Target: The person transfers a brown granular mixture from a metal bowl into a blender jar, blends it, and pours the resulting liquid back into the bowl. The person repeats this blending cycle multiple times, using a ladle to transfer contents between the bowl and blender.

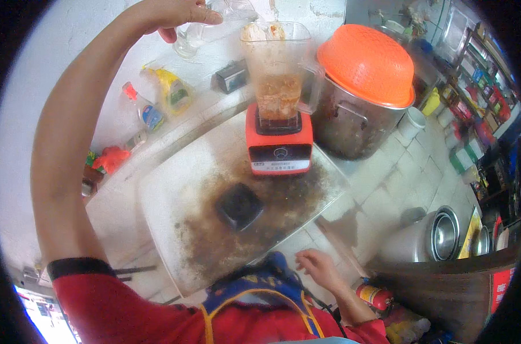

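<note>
My left hand (181,17) is raised at the top of the view, gripping a clear jug (234,10). The jug tilts toward the open top of a blender jar (279,60); the frame's edge cuts off part of it. Brownish liquid with pale pieces fills the lower part of the jar, and orange residue marks its rim. Under it is the red blender base (279,146) with a dial. A black square lid (239,207) lies on the stained white table (170,245). Low at my right side, my right hand (316,266) hangs empty with loosely bent fingers, beside my blue apron (260,279).
An orange plastic basket (368,64) sits upside down on a large metal pot (350,124) right of the blender. Spray bottles (146,109) stand along the wall beside a small dark box (231,77). Metal basins (445,234) and a fire extinguisher (374,296) are at the right.
</note>
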Action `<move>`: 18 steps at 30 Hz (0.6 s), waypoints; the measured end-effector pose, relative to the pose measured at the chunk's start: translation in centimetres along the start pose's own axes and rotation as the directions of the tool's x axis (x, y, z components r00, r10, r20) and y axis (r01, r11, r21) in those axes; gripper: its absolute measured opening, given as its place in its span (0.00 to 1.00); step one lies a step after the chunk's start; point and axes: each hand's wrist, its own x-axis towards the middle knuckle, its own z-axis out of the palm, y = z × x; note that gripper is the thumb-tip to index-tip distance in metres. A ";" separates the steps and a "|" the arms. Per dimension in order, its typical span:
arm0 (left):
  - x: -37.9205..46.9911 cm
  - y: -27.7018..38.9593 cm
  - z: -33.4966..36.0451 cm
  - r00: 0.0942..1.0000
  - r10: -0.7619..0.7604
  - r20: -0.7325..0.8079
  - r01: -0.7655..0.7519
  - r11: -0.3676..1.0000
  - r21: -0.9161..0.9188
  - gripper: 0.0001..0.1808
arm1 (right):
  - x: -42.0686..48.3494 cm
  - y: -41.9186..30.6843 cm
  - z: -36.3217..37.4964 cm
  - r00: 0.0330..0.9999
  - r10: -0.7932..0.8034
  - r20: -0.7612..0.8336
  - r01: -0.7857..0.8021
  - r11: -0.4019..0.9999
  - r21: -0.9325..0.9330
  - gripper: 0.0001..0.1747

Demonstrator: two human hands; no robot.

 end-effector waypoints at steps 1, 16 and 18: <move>0.7 0.0 0.1 1.000 -0.006 -0.012 0.006 0.999 0.042 0.33 | 0.1 0.1 -0.1 1.000 0.006 0.000 -0.006 1.000 -0.011 0.10; -3.2 -3.1 2.2 0.981 -0.173 -0.084 0.137 0.936 -0.324 0.38 | 1.6 -0.5 -0.5 0.995 -0.042 0.087 0.039 0.999 0.035 0.10; -4.1 -5.1 4.3 0.975 -0.216 -0.047 0.169 0.864 -0.474 0.39 | 1.7 -1.0 -0.3 0.992 -0.064 0.113 0.070 0.996 -0.047 0.10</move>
